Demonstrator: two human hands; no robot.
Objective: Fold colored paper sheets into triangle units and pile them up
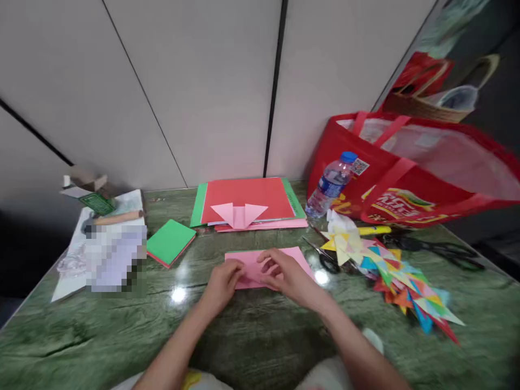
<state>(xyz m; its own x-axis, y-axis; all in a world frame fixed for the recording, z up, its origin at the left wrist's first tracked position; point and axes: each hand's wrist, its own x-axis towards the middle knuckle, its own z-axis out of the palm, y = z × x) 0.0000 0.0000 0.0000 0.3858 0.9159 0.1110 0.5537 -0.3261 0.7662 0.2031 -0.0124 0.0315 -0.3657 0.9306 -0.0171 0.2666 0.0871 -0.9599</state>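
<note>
Curling over smooth, rectangular pink paper [252,275]: left hand [221,281], right hand [283,271], fingers [271,253] slightly parted.

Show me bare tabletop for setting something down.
Bare tabletop lies between the green-topped paper stack and left hand, and front left, outside the left forearm. The right side is crowded: scissors, folded paper pieces, water bottle and red shopping bag.

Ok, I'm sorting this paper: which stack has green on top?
The small stack left of the left hand; the larger stack by the wall is mainly red on top.
</note>
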